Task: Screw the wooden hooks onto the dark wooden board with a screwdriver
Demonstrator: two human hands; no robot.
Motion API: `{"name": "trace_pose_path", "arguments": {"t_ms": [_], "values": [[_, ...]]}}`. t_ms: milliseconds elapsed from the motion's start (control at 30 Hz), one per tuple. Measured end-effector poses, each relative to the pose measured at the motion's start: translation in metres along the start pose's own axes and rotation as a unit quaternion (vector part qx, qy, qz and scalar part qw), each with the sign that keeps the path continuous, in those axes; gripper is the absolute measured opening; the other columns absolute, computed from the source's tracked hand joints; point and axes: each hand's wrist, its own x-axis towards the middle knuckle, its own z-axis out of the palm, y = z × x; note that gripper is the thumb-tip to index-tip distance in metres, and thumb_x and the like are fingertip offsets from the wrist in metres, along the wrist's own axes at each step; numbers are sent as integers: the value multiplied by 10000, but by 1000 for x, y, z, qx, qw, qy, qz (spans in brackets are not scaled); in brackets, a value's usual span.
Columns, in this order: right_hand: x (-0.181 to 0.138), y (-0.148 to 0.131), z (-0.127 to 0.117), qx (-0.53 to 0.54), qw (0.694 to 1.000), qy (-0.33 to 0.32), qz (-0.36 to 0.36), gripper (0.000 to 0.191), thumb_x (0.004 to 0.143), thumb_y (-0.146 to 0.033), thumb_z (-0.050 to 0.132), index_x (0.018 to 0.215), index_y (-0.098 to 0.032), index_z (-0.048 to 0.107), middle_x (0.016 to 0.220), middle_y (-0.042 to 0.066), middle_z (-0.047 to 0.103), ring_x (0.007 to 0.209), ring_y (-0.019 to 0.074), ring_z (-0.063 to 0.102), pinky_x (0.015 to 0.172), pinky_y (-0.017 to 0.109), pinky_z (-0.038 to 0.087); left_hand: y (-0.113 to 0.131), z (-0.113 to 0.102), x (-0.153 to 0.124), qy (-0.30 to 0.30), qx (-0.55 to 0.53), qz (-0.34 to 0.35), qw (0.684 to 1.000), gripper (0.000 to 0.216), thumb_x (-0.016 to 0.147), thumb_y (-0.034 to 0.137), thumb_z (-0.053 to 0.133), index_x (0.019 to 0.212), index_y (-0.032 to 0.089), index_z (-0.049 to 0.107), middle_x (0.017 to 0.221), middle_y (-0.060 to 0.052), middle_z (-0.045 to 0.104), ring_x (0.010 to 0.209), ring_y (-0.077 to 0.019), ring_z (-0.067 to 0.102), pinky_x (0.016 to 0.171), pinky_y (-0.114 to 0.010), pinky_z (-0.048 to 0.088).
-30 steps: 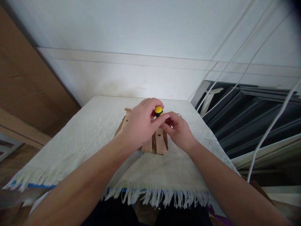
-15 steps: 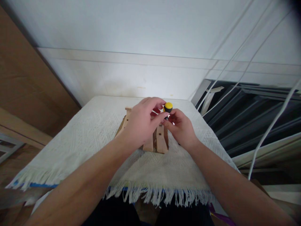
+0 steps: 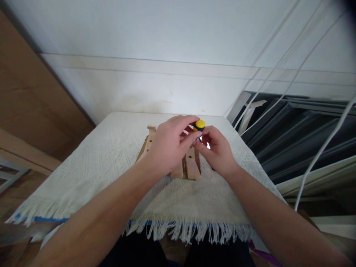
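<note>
A stubby screwdriver (image 3: 199,125) with a yellow and black handle stands nearly upright over the wooden pieces. My left hand (image 3: 170,142) grips its handle between thumb and fingers. Close by on the right, my right hand (image 3: 218,150) has thumb and fingers pinched around the screwdriver's lower end; what sits between them is hidden. Below lies a wooden piece (image 3: 192,167) with dark holes, side by side with another wooden strip (image 3: 177,171). A further holed wooden part (image 3: 151,136) shows left of my left hand, which covers the middle of these pieces.
A white fringed cloth (image 3: 102,159) covers the table, which meets a white wall (image 3: 167,89). Brown cardboard (image 3: 36,92) leans at the left. At the right are dark ridged panels (image 3: 300,129) and a hanging white cable (image 3: 319,152).
Both hands and the screwdriver stay almost in place, with small finger shifts. A slightly larger gap shows between the screwdriver and my right hand's fingers. The view has moved slightly.
</note>
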Motion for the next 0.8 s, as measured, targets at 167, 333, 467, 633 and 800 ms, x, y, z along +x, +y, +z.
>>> {"name": "trace_pose_path", "arguments": {"t_ms": [167,333,467,633,800], "values": [[0,-3,-4,0,999,-3,-39,119,777,-254,586,889,-230,555,838,6,553,672,128,475,629,298,411,1,0,-1,-25,-6,24,999,295,853,164,455,1129,182,557,1053,-65,633,941,-148,598,806,-296,500],[-1,3,-3,48,999,3,12,223,780,-314,597,988,-236,580,873,15,615,703,142,534,670,327,444,1,0,-1,-22,-10,12,1000,310,844,164,463,1141,183,552,1065,-70,629,937,-152,599,805,-299,507],[0,6,0,139,989,-29,44,282,832,-359,526,1088,-245,560,1005,38,635,879,166,579,790,359,456,-1,-1,0,-4,-21,-17,1000,276,849,172,465,1112,171,550,1046,-69,623,884,-138,600,760,-269,516],[1,-1,-1,145,985,-58,70,251,867,-376,461,1031,-237,592,987,25,643,912,168,577,816,359,454,-3,-1,0,-1,-13,-19,1000,278,859,161,451,1128,169,519,1072,-75,596,900,-137,582,774,-273,503],[-2,0,-1,128,991,-34,33,219,795,-333,576,996,-248,570,1005,23,614,882,161,568,784,337,459,-1,0,0,-5,-28,-40,999,193,837,206,515,1025,168,536,982,-47,616,818,-127,589,706,-256,507]]}}
